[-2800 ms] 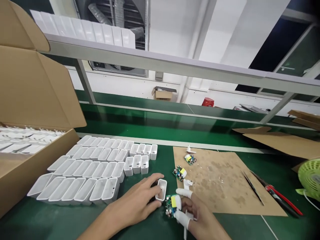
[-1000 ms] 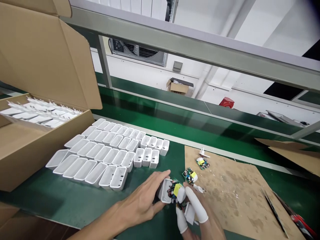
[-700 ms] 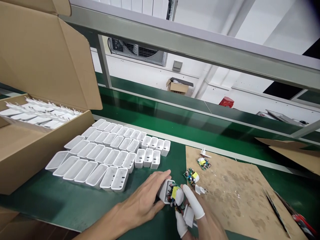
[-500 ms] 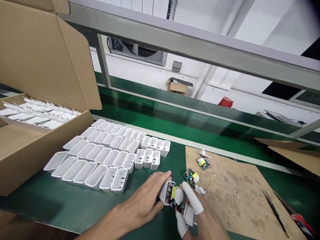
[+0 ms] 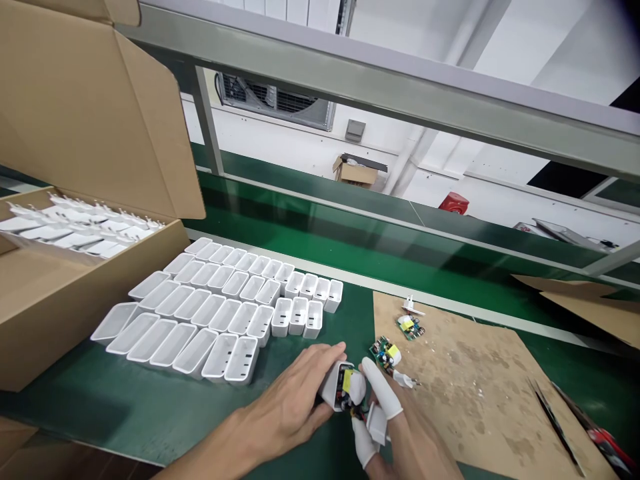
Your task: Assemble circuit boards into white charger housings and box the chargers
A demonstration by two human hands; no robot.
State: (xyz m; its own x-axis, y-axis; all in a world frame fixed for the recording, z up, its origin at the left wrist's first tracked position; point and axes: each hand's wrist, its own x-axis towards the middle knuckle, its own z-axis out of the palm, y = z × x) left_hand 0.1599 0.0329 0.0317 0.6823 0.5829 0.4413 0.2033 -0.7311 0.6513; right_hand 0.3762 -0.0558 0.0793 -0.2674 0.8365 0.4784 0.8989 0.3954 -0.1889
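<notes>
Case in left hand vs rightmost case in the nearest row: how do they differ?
The held case is tipped, mouth toward the right hand; the row case stands mouth up.
The held case has a circuit board partly inside; the row case shows no board inside, only dark slots.
Both are white and open at one end.

Bright, even light; pale reflections on the green panel [image 5: 320, 230], soft shadow under the left hand [image 5: 295, 380], upper-right corner dark.

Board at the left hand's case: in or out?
Partly in: the board enters the mouth of the case, its white block sticking out toward the right hand. Depth inside is hidden.
</notes>
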